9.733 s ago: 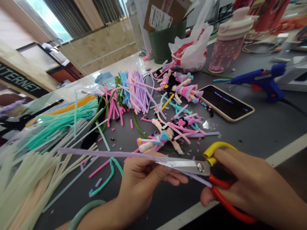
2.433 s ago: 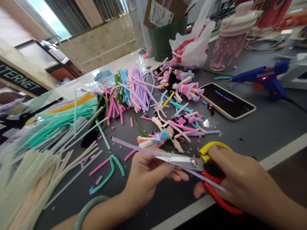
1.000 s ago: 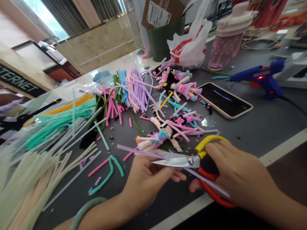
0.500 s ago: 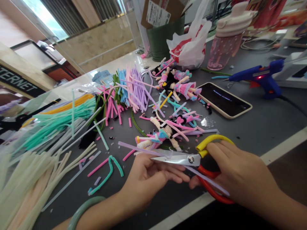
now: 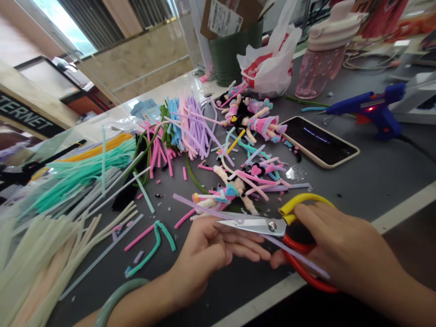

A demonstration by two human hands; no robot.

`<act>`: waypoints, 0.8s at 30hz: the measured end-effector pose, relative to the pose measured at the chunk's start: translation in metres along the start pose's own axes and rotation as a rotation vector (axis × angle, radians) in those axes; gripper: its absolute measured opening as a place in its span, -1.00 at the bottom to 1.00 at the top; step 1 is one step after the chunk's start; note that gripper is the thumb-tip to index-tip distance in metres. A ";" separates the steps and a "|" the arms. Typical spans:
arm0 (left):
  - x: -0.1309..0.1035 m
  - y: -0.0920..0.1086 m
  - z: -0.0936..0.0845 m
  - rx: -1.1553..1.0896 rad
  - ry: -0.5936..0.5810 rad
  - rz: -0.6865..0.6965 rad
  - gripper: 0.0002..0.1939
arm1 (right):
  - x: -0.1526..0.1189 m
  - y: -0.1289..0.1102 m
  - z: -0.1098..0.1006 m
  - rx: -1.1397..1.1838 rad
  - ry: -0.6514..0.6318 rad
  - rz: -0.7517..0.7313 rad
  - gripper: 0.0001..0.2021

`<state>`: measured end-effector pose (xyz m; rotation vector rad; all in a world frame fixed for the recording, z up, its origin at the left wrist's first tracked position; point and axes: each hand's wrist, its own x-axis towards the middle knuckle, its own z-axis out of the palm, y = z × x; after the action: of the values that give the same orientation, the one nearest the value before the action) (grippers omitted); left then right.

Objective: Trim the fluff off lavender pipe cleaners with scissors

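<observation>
My right hand [image 5: 344, 245] grips a pair of scissors [image 5: 257, 225] by its yellow and red handles. The blades point left, over the fingers of my left hand [image 5: 214, 247]. A long lilac pipe cleaner [image 5: 296, 255] passes under the scissors near the pivot, and its other end sticks out at the upper left. My left hand is closed on this strip, palm partly turned up, with the lower fingers stretched to the right. Just beyond the blades lies a pipe-cleaner doll [image 5: 231, 190] in pink and blue.
Bundles of coloured pipe cleaners [image 5: 195, 129] lie behind and left. Farther back are small dolls [image 5: 264, 125], a plastic bag [image 5: 267, 68] and a pink bottle [image 5: 320, 63]. A phone [image 5: 320, 141] and a blue glue gun [image 5: 371, 109] with a red light are at the right.
The lilac strip and the scissors have shifted very slightly to the right. My left thumb has moved a little, and both hands keep nearly the same pose.
</observation>
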<state>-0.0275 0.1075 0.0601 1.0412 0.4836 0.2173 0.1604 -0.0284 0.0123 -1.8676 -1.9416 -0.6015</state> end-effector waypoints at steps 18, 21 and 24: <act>0.004 0.005 0.000 -0.194 0.007 -0.140 -0.46 | 0.010 -0.002 -0.005 0.025 0.053 0.014 -0.46; 0.004 0.004 -0.001 -0.219 -0.005 -0.129 -0.50 | 0.008 -0.001 -0.005 0.006 0.042 0.005 -0.47; 0.004 0.003 -0.003 -0.231 -0.023 -0.118 -0.48 | 0.008 -0.001 -0.006 -0.013 0.044 -0.002 -0.50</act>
<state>-0.0252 0.1125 0.0604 0.7863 0.4854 0.1519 0.1587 -0.0250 0.0214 -1.8443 -1.9163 -0.6516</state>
